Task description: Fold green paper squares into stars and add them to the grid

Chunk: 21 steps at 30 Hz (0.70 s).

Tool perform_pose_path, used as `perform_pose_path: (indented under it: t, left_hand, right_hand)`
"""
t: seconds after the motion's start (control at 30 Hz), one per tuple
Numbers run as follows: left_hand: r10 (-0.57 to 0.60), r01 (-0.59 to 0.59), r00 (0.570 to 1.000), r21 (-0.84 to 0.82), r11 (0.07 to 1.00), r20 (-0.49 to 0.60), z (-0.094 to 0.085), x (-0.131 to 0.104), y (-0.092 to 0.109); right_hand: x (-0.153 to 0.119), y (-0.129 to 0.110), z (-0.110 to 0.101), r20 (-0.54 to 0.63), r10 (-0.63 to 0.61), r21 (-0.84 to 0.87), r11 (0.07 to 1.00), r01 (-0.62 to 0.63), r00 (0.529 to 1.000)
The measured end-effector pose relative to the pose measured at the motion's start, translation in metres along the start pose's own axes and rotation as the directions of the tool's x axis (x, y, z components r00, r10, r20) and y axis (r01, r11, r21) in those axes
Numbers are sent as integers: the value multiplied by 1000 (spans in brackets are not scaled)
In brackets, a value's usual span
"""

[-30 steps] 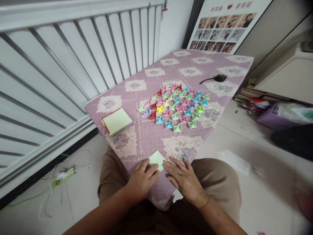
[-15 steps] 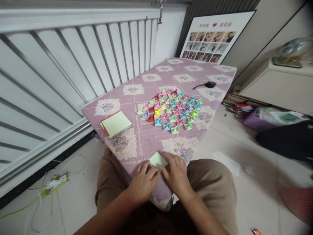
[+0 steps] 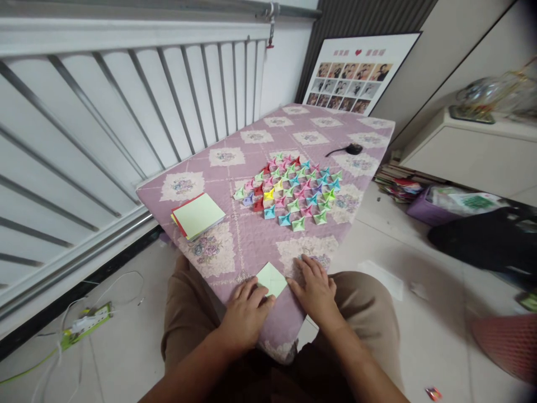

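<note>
A pale green square of origami paper (image 3: pixel 272 279) lies flat on the cloth near the table's front corner, with faint crease lines across it. My left hand (image 3: pixel 247 310) holds it at the left and lower edges with bent fingers and thumb. At the right corner, the thumb of my right hand (image 3: pixel 314 288) touches or nearly touches the paper; its other fingers are stretched out on the cloth. Beyond them stand several small folded paper pieces (image 3: pixel 294 205) in many colours, set out in rows. A stack of coloured paper sheets (image 3: pixel 199 215) sits to the left, pale green on top.
The purple flowered tablecloth (image 3: pixel 251 246) covers a table that narrows towards me. A small black object with a curved stem (image 3: pixel 353 149) lies at the far right. A white radiator (image 3: pixel 117 112) runs along the left; a power strip (image 3: pixel 88 323) is on the floor.
My right hand has moved off the paper to the right and its fingers have spread. More of the paper's creased surface shows. My left hand has stayed at its place.
</note>
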<state>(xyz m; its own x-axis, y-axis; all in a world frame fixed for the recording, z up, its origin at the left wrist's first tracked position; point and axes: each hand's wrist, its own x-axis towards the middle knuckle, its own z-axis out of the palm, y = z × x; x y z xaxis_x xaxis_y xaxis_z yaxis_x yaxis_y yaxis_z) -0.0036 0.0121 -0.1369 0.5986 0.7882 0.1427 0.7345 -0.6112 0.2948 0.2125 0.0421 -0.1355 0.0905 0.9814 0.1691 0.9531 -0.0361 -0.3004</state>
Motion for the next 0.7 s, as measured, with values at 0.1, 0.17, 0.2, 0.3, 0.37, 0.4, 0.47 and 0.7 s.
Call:
perform_pose_path:
  t: [0.1,0.17,0.2,0.3,0.37,0.4,0.47,0.7]
  left_hand:
    - [-5,5,1000,7,1000,10,-2,1,1]
    - [-4,3,1000,22,1000,22,-4,1,2]
    - [-2,1,1000,32,999,30,-4,1,2]
    - [4,-6,999,50,999,44,-5,1,3]
    - [11,-13,999,56,998,33,-4,0,3]
    - [15,-16,1000,59,998,22,-4,-1,3]
    - [20,-20,1000,62,998,1,-2,-3,4]
    - [13,-10,999,74,997,-42,1,-8,7]
  right_hand:
    - [6,-11,-9,-50,-15,46,999,17,999]
    - [8,-25,-13,-27,-129,145,981,132,991]
    - [8,-32,-14,16,-223,216,953,214,975]
    - [5,-50,-11,80,-344,267,912,313,935]
    - [3,-55,-8,99,-350,225,920,322,932]
    - [3,-55,-6,104,-346,206,924,321,932]
    - [4,-53,-5,109,-337,195,930,312,935]
    - [14,-38,-14,84,-270,187,950,251,959]
